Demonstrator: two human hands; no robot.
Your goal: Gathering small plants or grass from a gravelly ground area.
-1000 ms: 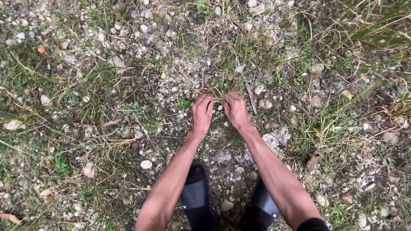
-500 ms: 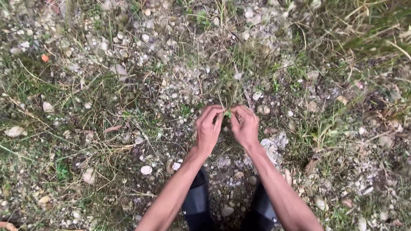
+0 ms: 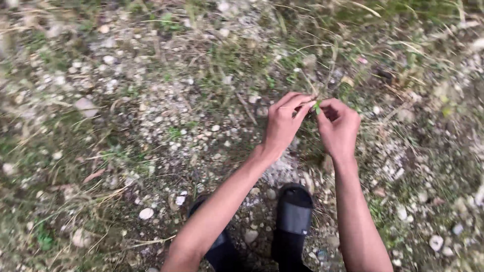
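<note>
Small green sprig pinched at chest-forward height between both hands, above the stony ground. Left hand closed on it, grip of thumb and forefinger together at the leaf's near side. Right hand curled, fingers folded in toward the same sprig; looks clamped on it as well, though blurred. Held close together, probably to keep so slight a piece from slipping and to work it with the fingertips. Thin dry grass stems rising just behind the knuckles. Below, two dark slippers planted on gravel. Around: pale pebbles, patchy grass, dead stalks, damp dark soil at the right. Outdoors, no walls; edges smeared by motion.
</note>
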